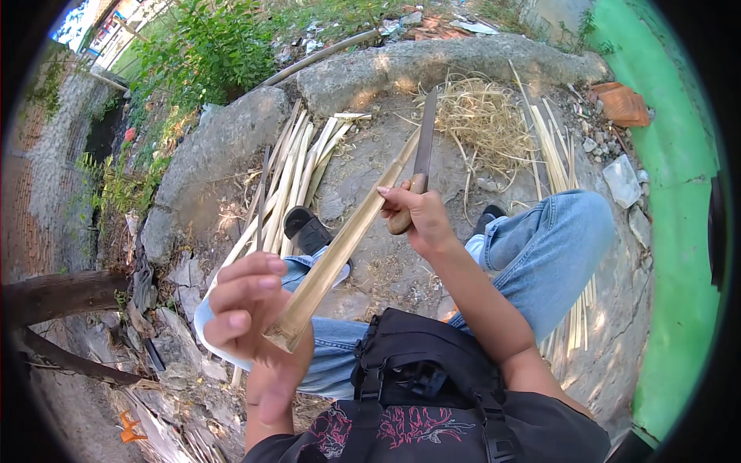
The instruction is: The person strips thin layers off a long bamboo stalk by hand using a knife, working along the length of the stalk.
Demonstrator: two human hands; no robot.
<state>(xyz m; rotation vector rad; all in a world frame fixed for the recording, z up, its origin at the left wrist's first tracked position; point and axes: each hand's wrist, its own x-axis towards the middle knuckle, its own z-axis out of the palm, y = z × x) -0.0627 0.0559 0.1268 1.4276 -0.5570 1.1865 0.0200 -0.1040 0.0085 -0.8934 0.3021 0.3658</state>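
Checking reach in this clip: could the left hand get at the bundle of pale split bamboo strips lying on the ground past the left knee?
Probably not as things stand. The left hand is closed around the end of a long tan bamboo slat, so its fingers are occupied. The bundle of pale split bamboo strips lies uncovered beyond the shoe, otherwise unobstructed.

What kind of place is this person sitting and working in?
Probably an outdoor spot for working bamboo by hand, on a rough concrete slab. A pile of split bamboo strips and a heap of fine shavings lie on it, with weeds beyond.
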